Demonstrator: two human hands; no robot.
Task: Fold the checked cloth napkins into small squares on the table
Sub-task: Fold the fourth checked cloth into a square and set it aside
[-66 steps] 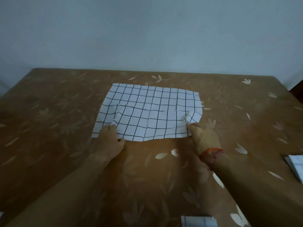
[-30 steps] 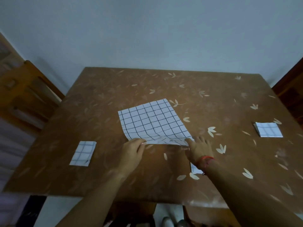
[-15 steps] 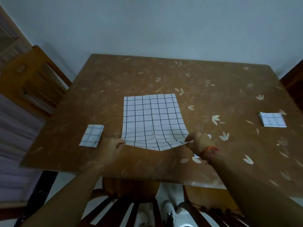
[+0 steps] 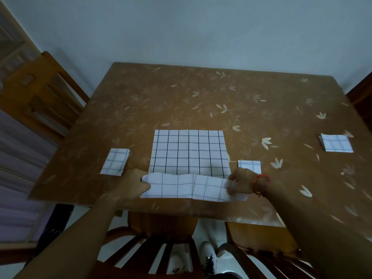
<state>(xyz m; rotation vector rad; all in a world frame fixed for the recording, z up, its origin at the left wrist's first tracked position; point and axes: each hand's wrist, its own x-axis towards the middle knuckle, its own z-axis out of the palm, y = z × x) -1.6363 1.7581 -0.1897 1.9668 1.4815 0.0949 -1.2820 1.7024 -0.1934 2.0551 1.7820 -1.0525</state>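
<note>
Nearest, a dark chair (image 4: 161, 252) stands tucked at the bench's (image 4: 201, 97) near edge, with white shoes (image 4: 208, 256) on the floor beside it. Above the near edge, the left hand (image 4: 134, 183) pinches the near left corner of the napkin (image 4: 189, 154), fingers curled round the cloth. The right hand (image 4: 240, 183), a red band (image 4: 260, 183) at its wrist, pinches the near right corner in the same way. Between them the near strip of the napkin is lifted and turned over, its pale underside up, while the rest lies flat in the middle of the bench. A folded square (image 4: 249, 165) lies just behind the right hand, near the napkin's right edge. Another folded square (image 4: 115, 162) lies left of the napkin, near the left hand. A third square (image 4: 335, 142) lies well apart at the right. A wooden chair (image 4: 40, 93) stands at the bench's far left, against a pale wall (image 4: 181, 27).
</note>
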